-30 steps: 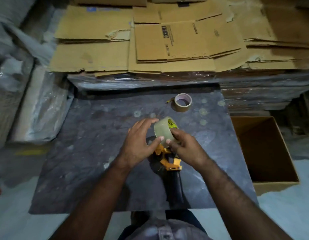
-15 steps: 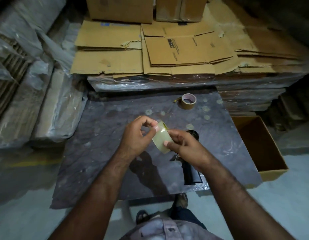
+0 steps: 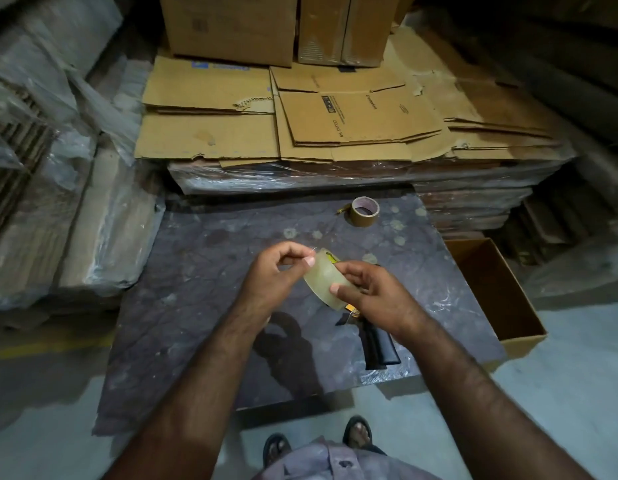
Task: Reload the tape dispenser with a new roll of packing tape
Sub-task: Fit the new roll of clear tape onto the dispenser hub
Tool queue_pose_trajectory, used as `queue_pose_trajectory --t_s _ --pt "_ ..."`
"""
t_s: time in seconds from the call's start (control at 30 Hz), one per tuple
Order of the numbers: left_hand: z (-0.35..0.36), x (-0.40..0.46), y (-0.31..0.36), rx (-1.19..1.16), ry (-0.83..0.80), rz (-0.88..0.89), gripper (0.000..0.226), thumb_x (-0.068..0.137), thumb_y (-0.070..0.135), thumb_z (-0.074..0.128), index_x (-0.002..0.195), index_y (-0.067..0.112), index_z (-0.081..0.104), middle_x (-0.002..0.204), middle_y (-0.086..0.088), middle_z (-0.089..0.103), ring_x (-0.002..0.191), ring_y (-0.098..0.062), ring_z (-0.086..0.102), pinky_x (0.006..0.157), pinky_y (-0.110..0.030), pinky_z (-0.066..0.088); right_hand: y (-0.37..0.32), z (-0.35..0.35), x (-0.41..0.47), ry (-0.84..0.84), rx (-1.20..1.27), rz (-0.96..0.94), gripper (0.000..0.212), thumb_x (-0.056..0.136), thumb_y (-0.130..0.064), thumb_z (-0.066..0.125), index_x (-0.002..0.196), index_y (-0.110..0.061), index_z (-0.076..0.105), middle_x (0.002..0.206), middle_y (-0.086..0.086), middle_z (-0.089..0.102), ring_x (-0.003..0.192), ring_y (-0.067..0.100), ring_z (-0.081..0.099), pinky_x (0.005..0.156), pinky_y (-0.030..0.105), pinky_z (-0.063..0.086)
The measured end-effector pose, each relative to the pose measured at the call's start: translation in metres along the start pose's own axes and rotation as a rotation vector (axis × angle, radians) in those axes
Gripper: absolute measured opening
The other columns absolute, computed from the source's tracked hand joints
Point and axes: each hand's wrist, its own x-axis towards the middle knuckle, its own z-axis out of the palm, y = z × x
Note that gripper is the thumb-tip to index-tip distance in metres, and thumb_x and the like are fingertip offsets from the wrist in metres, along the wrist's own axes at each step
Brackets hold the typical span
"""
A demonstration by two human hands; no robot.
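Observation:
A clear roll of packing tape (image 3: pixel 323 277) with a yellow label inside is held above the dark table (image 3: pixel 196 271). My right hand (image 3: pixel 371 294) grips the roll from the right side. My left hand (image 3: pixel 278 275) pinches at the roll's upper left edge with thumb and forefinger. The tape dispenser (image 3: pixel 378 344) lies on the table below my right hand; only its black handle and a bit of orange show. A nearly used brown tape roll (image 3: pixel 365 212) rests at the table's far side.
Flattened cardboard boxes (image 3: pixel 335 126) are stacked on wrapped bundles behind the table. An open cardboard box (image 3: pixel 491 289) stands on the floor at the right. Plastic-wrapped stacks (image 3: pixel 68 220) line the left. My feet (image 3: pixel 357 433) show below the table's near edge.
The roll has been lifted off the dispenser and raised. My left hand shifted from cupping the roll to pinching its edge. The dispenser now lies on the table. The camera view pulled back.

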Motion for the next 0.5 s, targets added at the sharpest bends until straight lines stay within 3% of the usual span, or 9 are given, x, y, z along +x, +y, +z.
queue_pose_trajectory --t_s 0.1,0.3,0.4,0.5 --pt "0.004 0.001 0.001 -0.049 0.007 -0.043 0.011 0.085 0.017 0.071 0.081 0.025 0.076 0.101 -0.002 0.079 0.1 -0.024 0.072 0.095 -0.042 0.056 -0.004 0.0 -0.004 0.024 -0.005 -0.01 0.031 0.091 -0.011 0.069 0.122 -0.016 0.069 0.113 -0.001 0.076 0.106 0.013 0.07 0.093 0.036 0.056" --pt "-0.002 -0.001 -0.003 -0.345 -0.016 -0.182 0.02 0.093 0.002 0.063 0.08 0.014 0.07 0.105 -0.008 0.078 0.103 -0.021 0.07 0.078 -0.035 0.058 -0.01 0.003 -0.007 0.101 -0.269 -0.082 0.039 0.089 -0.021 0.073 0.127 -0.019 0.067 0.118 -0.012 0.069 0.107 -0.008 0.063 0.096 0.024 0.052" --pt "-0.013 -0.001 -0.015 -0.399 -0.079 -0.241 0.018 0.09 -0.002 0.061 0.088 0.012 0.072 0.112 -0.008 0.077 0.112 -0.024 0.068 0.088 -0.042 0.055 -0.012 0.001 -0.007 0.132 -0.527 -0.222 0.038 0.089 -0.024 0.073 0.126 -0.021 0.069 0.12 -0.007 0.071 0.109 0.007 0.064 0.096 0.025 0.05" --pt "-0.02 0.001 -0.029 -0.381 -0.094 -0.283 0.034 0.08 -0.001 0.057 0.107 0.015 0.072 0.114 -0.007 0.077 0.114 -0.025 0.066 0.087 -0.039 0.051 -0.007 -0.001 -0.005 0.12 -0.802 -0.424 0.036 0.085 -0.017 0.071 0.121 -0.019 0.07 0.112 0.003 0.075 0.104 0.021 0.065 0.093 0.032 0.048"
